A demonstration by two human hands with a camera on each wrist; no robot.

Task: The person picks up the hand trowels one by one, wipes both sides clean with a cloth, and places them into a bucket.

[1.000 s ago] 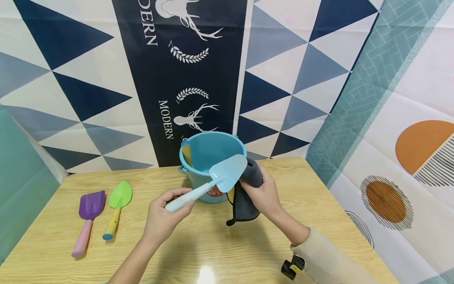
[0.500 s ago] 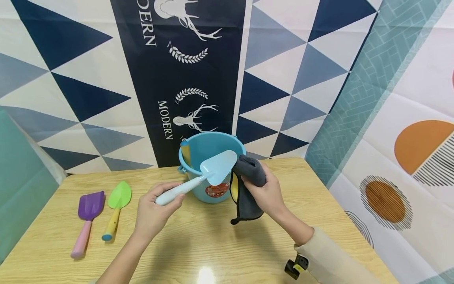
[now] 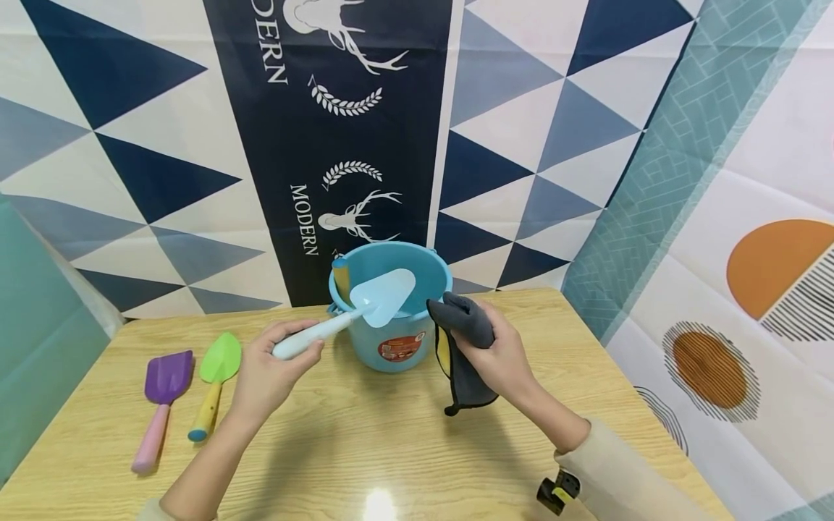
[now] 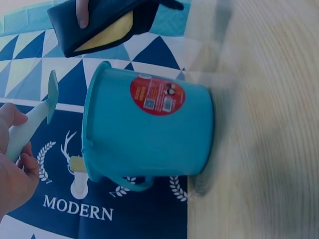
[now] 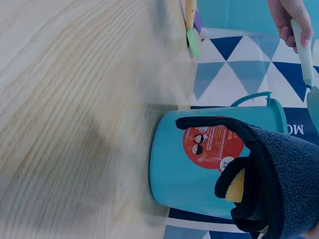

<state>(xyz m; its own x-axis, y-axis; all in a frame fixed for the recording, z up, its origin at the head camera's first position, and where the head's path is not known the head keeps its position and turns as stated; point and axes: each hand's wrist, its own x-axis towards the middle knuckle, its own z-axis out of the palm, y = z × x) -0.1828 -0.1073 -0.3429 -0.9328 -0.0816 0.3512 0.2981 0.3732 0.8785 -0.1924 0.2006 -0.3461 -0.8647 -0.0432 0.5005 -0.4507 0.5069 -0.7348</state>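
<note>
My left hand [image 3: 270, 373] grips the pale blue handle of a toy trowel [image 3: 384, 295], its blade raised in front of the bucket's opening in the head view. In my right hand [image 3: 504, 354] is a folded dark grey cloth [image 3: 465, 362] with a yellow inner side and black edging; one corner hangs down. Cloth and trowel are apart. Behind them stands a blue bucket [image 3: 368, 344] with a red oval label, upright on the table. A yellow handle with a blue end [image 3: 342, 278] sticks up inside its left rim. The left wrist view shows the bucket [image 4: 144, 134] side-on.
On the left of the wooden table [image 3: 378, 449] lie a purple shovel [image 3: 168, 376] with a pink handle and a green trowel [image 3: 221, 357] with a yellow handle. A patterned wall covering [image 3: 365, 130] rises behind the table's back edge. A small black device hangs below the right sleeve [image 3: 625, 470].
My left hand has moved left with the trowel, drawing its blade away from the cloth. My right hand has shifted slightly right with the cloth. The bucket stays put.
</note>
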